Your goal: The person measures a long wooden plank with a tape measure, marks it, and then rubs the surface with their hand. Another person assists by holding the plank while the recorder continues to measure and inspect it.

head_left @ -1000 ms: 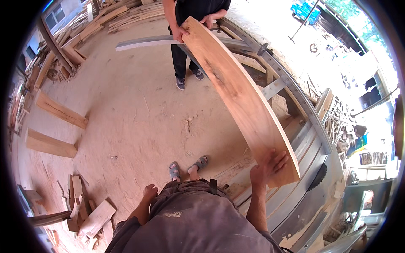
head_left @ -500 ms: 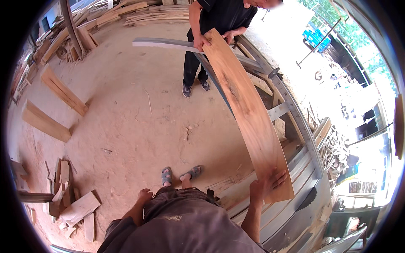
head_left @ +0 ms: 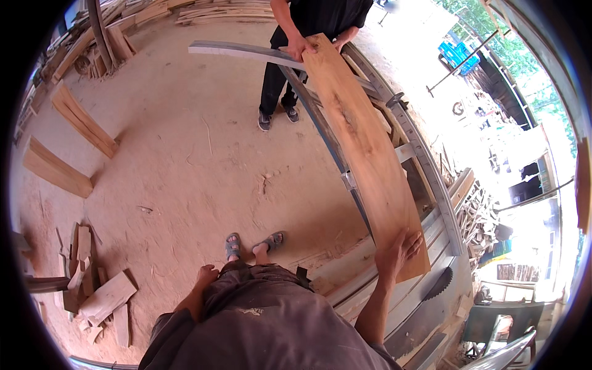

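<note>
A long, wide wooden plank (head_left: 364, 139) with a dark knot streak lies lengthwise over the metal saw table (head_left: 345, 271). On its near end rests my right hand (head_left: 396, 251), palm down with the fingers stretched across the top face. My left hand (head_left: 208, 274) hangs by my thigh, fingers loosely curled, with nothing visible in it. At the plank's far end, a co-worker's hand (head_left: 300, 47) grips its left edge; their other hand is partly hidden behind the plank. The toothed circular saw blade (head_left: 439, 285) sticks up right of the plank's near end.
A pale metal bar (head_left: 243, 52) juts left from the table's far end. Two thick timber blocks (head_left: 83, 117) stand on the floor at left. Offcuts (head_left: 108, 299) lie at lower left, and scrap wood (head_left: 484, 216) is heaped beyond the table's right side.
The near end of the plank has shifted slightly, and my right hand, still on it, now has its fingers pointing more forward. The whole view has shifted a little. My left hand stays by my thigh.
</note>
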### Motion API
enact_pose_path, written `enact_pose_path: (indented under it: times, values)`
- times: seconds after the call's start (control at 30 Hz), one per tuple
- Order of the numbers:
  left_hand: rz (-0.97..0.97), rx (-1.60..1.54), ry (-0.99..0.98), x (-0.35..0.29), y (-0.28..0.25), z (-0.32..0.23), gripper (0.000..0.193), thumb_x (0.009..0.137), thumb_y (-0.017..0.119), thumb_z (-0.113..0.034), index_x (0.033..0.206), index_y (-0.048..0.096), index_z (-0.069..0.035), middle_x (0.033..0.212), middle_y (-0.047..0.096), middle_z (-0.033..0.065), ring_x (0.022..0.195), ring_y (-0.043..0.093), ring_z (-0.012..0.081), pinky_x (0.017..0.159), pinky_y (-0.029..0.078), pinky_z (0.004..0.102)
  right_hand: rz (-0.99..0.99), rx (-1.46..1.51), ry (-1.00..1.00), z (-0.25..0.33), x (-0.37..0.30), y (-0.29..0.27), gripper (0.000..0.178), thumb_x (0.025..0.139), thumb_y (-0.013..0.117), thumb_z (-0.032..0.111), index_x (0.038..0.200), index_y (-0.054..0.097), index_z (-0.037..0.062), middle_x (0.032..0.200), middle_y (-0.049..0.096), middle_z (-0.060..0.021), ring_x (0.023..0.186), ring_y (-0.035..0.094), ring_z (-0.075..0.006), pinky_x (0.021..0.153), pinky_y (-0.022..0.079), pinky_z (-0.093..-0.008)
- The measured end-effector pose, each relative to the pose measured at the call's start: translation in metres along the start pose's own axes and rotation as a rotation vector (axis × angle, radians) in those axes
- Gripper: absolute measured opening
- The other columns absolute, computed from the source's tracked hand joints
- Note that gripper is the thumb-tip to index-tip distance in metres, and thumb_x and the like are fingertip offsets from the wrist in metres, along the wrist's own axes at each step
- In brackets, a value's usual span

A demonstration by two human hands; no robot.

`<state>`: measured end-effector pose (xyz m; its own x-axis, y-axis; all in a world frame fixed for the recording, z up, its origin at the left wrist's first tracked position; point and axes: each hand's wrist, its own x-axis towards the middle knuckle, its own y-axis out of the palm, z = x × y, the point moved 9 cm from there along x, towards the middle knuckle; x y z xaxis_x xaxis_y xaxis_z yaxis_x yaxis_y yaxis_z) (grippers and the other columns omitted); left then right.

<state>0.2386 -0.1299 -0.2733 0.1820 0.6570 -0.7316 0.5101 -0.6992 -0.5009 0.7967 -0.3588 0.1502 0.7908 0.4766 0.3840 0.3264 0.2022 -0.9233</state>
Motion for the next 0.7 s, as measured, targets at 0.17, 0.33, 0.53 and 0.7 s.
enact_pose_path:
  times: [0.17,0.33,0.53,0.7]
  values:
    - [-0.08,0.047,0.051,0.01,0.003,0.013,0.057,0.075,0.069,-0.033,0.123,0.069,-0.002,0.116,0.069,0.025,0.112,0.067,0.0364,0.098,0.053,0.0418,-0.012,0.019,-0.005,-0.016,0.012,0.008,0.087,0.068,0.067,0.005,0.15,0.037,-0.0002,0.159,0.02,-0.0321,0.15,0.014,-0.0483,0.12,0.012,-0.0583]
    - [-0.031,0.076,0.017,0.015,0.002,0.024,0.055,0.075,0.068,-0.031,0.122,0.069,-0.003,0.117,0.069,0.0238,0.113,0.067,0.0358,0.098,0.052,0.0415,-0.017,0.01,0.008,-0.035,0.016,0.021,0.085,0.07,0.071,0.009,0.149,0.04,0.0014,0.159,0.022,-0.0308,0.149,0.016,-0.0477,0.12,0.014,-0.0571]
    - [-0.073,0.078,0.006,0.003,-0.002,0.027,0.053,0.075,0.067,-0.029,0.123,0.07,-0.007,0.117,0.07,0.0211,0.111,0.067,0.035,0.097,0.052,0.0419,0.042,0.022,0.038,-0.042,0.027,0.027,0.082,0.073,0.065,0.006,0.15,0.039,0.0034,0.158,0.025,-0.0288,0.15,0.017,-0.0459,0.121,0.014,-0.0553]
    - [-0.088,0.039,0.034,0.001,-0.001,0.02,0.045,0.075,0.067,-0.03,0.112,0.072,-0.004,0.107,0.071,0.0231,0.103,0.07,0.035,0.089,0.054,0.0452,0.132,0.028,0.075,-0.066,0.041,0.048,0.084,0.072,0.062,0.005,0.152,0.036,0.0038,0.158,0.027,-0.0278,0.15,0.02,-0.043,0.123,0.014,-0.0514]
